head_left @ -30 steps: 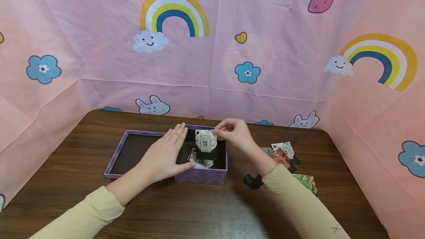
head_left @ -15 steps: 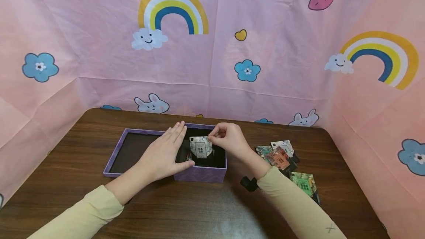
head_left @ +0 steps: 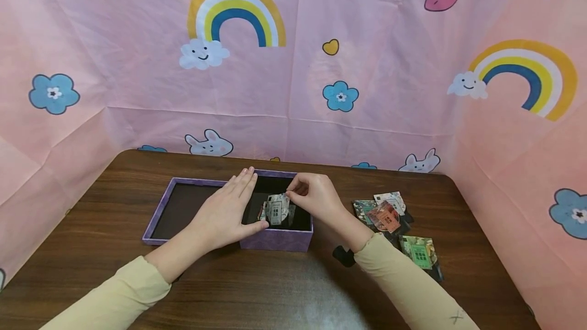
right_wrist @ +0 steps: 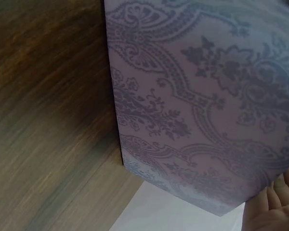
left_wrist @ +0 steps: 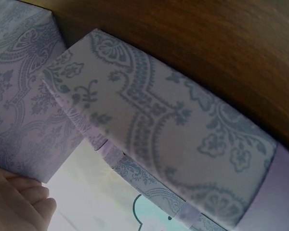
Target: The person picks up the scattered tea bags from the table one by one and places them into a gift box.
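A purple patterned box [head_left: 276,241] with a dark inside stands open-topped on the table. My left hand [head_left: 225,213] lies with straight fingers along the box's left edge, its thumb over the front rim. Thumb and fingertips of my right hand [head_left: 316,198] pinch the top right corner of a white tea sachet [head_left: 276,210], which is down inside the box. Beside it other sachets [head_left: 263,212] show partly. In the right wrist view the box's wall [right_wrist: 197,106] hides most of the right hand [right_wrist: 274,207]; the left wrist view shows the left fingers [left_wrist: 33,197] against the box.
Left of the box lies its purple-rimmed lid [head_left: 158,213], dark inside up. At right are several tea sachets: a white one [head_left: 391,200], a red one [head_left: 384,217], a teal one [head_left: 361,210] and a green one [head_left: 420,252]. A black object [head_left: 344,256] is partly behind the right forearm.
My right hand has lowered the white sachet from above the box down into it, shifting slightly left. The left hand has stayed on the box's edge.
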Demonstrator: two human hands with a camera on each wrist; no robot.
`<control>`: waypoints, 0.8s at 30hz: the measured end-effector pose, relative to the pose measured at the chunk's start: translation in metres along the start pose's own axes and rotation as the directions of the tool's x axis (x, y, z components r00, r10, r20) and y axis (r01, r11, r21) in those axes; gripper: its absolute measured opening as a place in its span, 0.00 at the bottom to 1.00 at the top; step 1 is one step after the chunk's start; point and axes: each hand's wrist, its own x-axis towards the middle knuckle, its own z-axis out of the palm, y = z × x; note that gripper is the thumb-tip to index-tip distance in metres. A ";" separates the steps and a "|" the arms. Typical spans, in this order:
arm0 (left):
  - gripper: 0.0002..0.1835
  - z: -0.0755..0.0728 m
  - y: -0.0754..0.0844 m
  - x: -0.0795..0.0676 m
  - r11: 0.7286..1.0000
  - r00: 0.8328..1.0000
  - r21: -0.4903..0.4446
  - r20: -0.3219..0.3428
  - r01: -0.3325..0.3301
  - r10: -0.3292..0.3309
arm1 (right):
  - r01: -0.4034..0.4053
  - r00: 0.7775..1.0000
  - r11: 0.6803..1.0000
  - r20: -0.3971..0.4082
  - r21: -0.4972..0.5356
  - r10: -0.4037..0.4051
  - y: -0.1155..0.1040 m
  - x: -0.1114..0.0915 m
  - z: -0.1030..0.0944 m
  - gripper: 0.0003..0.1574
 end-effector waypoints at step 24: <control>0.61 0.001 -0.001 0.000 1.000 1.000 -0.002 -0.010 -0.002 0.002 | -0.047 0.978 0.996 -0.201 0.082 0.062 0.016 -0.012 -0.040 0.04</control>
